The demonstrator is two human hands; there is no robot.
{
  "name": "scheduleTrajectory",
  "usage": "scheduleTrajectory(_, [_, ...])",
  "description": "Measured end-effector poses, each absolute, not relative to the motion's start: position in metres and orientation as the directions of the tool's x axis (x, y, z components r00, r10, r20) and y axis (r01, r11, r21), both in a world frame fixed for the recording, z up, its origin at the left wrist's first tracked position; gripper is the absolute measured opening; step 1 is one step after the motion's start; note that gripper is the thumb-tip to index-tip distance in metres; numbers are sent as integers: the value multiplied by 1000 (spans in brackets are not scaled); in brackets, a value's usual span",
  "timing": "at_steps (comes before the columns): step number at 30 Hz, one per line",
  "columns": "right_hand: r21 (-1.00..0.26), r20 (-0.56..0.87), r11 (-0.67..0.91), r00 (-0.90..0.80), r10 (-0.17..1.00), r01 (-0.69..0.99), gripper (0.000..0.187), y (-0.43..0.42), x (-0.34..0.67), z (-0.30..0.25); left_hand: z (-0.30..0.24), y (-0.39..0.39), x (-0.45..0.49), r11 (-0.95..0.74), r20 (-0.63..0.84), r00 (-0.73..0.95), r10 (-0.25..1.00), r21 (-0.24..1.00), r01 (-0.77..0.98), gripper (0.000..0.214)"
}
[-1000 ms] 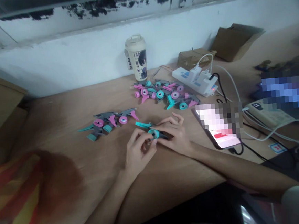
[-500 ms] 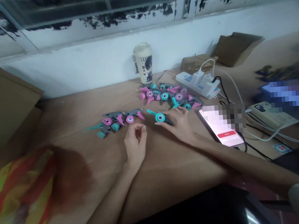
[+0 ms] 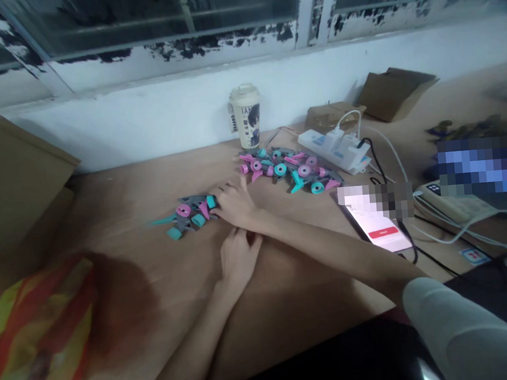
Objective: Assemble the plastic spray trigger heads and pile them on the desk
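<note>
My right hand (image 3: 237, 204) reaches across to the left group of small grey plastic pieces with pink and teal round parts (image 3: 184, 210). Its fingers are closed around a grey-and-teal plastic piece (image 3: 211, 201), most of which the hand hides. Just below the right wrist is my left hand (image 3: 238, 260), its fingers curled in. The right wrist partly covers the left fingertips, so whether they hold something small cannot be seen. Further back lies a larger heap of similar pink, teal and grey plastic pieces (image 3: 305, 170).
A lidded cup (image 3: 248, 117) stands by the wall. To the right are a power strip (image 3: 333, 148), a lit phone (image 3: 382, 232), cables and cardboard boxes (image 3: 395, 94). A red-and-yellow bag (image 3: 40, 330) and a brown carton (image 3: 11, 180) occupy the left side.
My right hand has moved left with the teal piece, from beside the heap to the left group, and now crosses above my left hand. My left hand has shifted slightly toward me.
</note>
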State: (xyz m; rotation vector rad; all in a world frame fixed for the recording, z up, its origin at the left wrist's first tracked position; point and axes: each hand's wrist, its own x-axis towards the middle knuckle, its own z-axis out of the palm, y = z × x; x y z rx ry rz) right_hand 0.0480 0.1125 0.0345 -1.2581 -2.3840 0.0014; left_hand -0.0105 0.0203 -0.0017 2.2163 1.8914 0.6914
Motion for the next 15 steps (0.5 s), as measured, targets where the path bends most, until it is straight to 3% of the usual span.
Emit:
scheduleTrajectory(4, [-219,374,646,-549,747,731,44,112,48,34,-3,20,-9,-194,226,123,966,328,925,16])
scheduleTrajectory(7, [-229,412,703,-588,696,673,48,110,59,39,-1,19,-8,-201,219,130,967,340,919,15])
scheduleTrajectory(15, [-238,406,718,-605,685,654,25,127,164,47,2,16,-6,-231,222,143,965,449,863,11])
